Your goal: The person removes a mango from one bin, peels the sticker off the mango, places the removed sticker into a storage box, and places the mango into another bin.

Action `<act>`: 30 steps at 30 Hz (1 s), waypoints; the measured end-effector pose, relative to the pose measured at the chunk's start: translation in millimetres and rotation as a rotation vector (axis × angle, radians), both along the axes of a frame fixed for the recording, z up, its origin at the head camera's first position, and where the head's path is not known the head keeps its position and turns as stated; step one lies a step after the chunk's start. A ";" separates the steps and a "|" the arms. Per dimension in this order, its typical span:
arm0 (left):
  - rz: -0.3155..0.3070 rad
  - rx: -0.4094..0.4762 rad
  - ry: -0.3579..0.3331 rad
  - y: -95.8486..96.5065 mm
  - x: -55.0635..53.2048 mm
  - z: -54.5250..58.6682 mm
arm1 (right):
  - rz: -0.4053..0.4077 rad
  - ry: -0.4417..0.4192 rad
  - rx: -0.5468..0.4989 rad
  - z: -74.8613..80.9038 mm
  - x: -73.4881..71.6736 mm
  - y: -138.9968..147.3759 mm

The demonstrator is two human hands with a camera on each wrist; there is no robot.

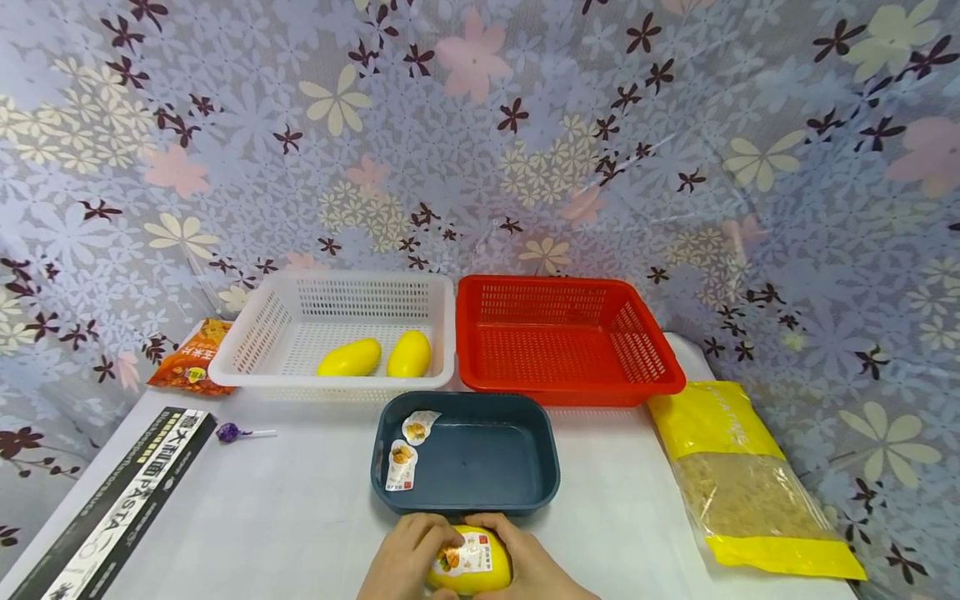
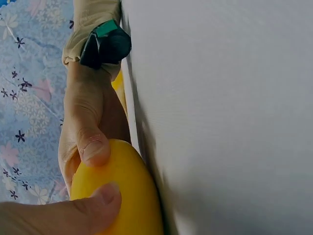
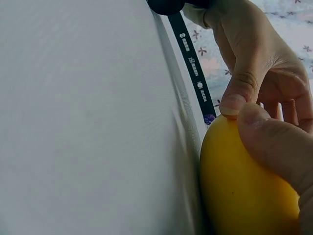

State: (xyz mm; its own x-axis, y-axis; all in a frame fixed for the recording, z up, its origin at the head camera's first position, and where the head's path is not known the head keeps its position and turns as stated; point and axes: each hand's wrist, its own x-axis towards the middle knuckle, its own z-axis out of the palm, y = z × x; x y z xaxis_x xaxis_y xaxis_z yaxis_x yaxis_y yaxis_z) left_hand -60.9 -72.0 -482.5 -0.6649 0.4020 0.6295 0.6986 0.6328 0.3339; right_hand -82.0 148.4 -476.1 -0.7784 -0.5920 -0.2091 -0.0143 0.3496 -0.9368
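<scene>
A yellow mango (image 1: pixel 486 581) with a printed white label (image 1: pixel 472 553) on its upper side lies at the table's near edge, between both hands. My left hand (image 1: pixel 411 557) holds it from the left, its fingers reaching over the top to the label's left end. From the right, my right hand (image 1: pixel 534 563) grips the other side, with fingers at the far edge. Both thumbs press the near side of the mango (image 3: pixel 239 186), close together in the right wrist view. Just beyond stands a dark blue tub (image 1: pixel 465 498) with two similar stickers (image 1: pixel 401 465) at its left side.
Behind are a white basket (image 1: pixel 262 379) with two yellow mangoes (image 1: pixel 408 354) and a red basket (image 1: pixel 570 387). On the left lie an orange snack bag (image 1: pixel 193 358), a lollipop (image 1: pixel 231 432) and a black pasta box (image 1: pixel 120 508). A yellow-ended clear bag (image 1: pixel 750 483) lies right.
</scene>
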 end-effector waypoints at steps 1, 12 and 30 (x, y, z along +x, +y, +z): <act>-0.001 0.002 0.002 0.1 -0.2 0.1 | 0.001 0.002 0.004 -0.3 -0.3 -0.1; 0.016 -0.087 -0.170 0.3 3.8 13.4 | 0.015 0.055 0.022 -1.4 2.6 -2.8; -0.031 0.151 -0.512 5.3 4.9 20.7 | 0.150 0.088 0.032 1.4 7.0 -7.1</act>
